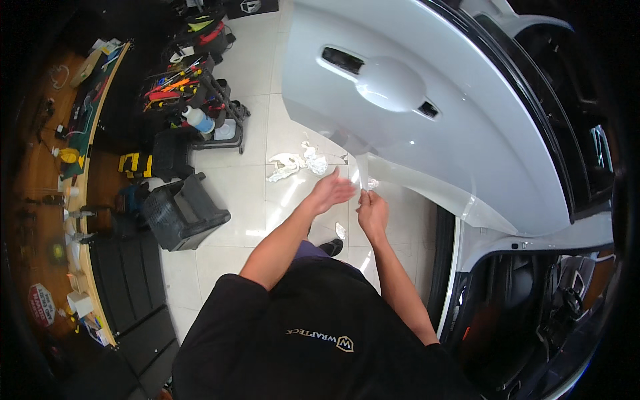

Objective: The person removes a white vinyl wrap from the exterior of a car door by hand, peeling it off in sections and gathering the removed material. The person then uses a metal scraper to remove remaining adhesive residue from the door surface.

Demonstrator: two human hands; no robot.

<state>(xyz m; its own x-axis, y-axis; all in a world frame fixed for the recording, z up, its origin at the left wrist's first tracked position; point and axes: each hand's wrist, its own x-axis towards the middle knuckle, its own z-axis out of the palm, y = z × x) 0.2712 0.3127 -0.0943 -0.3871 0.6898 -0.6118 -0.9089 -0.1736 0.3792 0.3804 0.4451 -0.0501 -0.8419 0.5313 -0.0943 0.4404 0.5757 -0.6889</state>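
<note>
A pale silver car door [373, 100] stands open ahead and to the right, with empty dark recesses around its handle cup. Along its lower edge hangs a strip of clear film [437, 190], partly loose from the panel. My right hand [373, 212] is closed, pinching the end of that film just below the door's edge. Beside it, my left hand [331, 192] has its fingers stretched out and slightly blurred. It appears to hold nothing and is close to the film's free end; whether it touches the film I cannot tell.
Crumpled white backing scraps [300, 163] lie on the tiled floor [247, 193]. To the left are a black step stool [183, 210], a tool cart [227, 133] with a spray bottle [198, 119], and a wooden workbench [100, 127]. The car's interior [520, 300] shows at lower right.
</note>
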